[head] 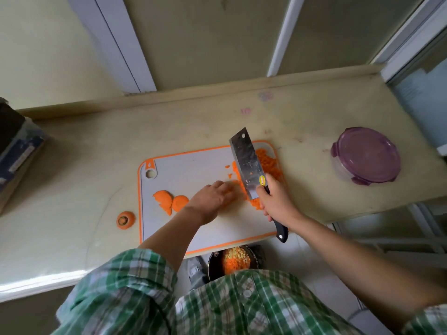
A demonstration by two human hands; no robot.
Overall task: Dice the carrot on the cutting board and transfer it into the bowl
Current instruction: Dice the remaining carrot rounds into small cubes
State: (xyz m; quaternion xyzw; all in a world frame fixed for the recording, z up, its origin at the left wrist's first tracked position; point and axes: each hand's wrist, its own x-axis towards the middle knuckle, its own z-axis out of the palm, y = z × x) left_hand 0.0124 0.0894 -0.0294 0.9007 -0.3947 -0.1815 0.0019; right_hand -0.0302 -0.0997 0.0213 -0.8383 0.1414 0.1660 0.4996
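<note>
The right hand (273, 201) is curled round the black handle of a cleaver (246, 163). The handle's butt points back toward the person and a little right. The broad blade runs away and to the left, tilted so that its flat side shows, with its lower edge down among the carrot. The left hand (212, 197) lies low on the board just left of the blade. Its fingers are stretched out fairly straight over some carrot bits, and they are blurred, so whether they press on the bits cannot be told.

The diced carrot (268, 165) lies in a loose heap along the right end of the cutting board (188, 170). The heap's long axis runs from far to near, roughly along the blade. Two flat carrot slices (167, 199) lie overlapping at the left of the board, well apart from the heap. A carrot top (125, 220) sits cut face down on the tabletop (96, 146), just off the board's left edge.

The board is white with an orange rim, and its near edge overhangs the tabletop's front. Below that edge is a dark bowl (232, 259) holding diced carrot. What it rests on cannot be told.

The tabletop is pale cream and scuffed, with faint pink marks toward the back. A clear container with a purple lid (365, 155) stands far right, and a box (17, 153) is at the left edge. Behind is a cream wall with white frames (116, 44).
</note>
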